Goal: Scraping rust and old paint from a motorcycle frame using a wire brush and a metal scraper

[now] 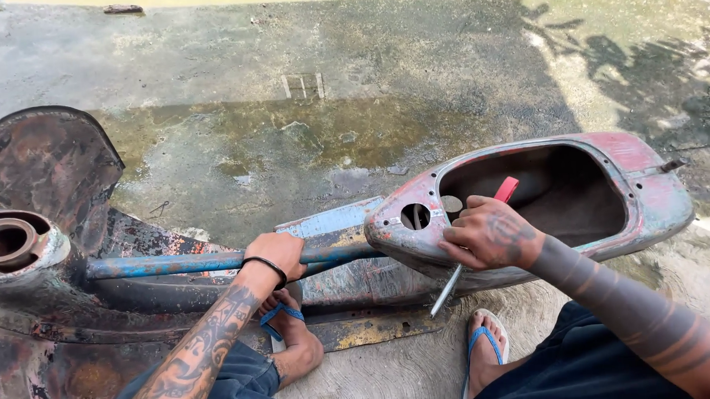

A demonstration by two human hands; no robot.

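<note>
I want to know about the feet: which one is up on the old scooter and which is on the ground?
The left foot, under the left hand, rests on the scooter's rusty floorboard. The right foot stands on the concrete ground beside it.

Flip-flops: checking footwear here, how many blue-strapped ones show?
2: one flip-flop on the foot under the left hand, one below the right hand.

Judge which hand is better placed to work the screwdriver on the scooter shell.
Right, probably. The right hand grips the red-handled screwdriver at the rusty scooter shell, its tip pointing down. The left hand is wrapped around the blue bar.
</note>
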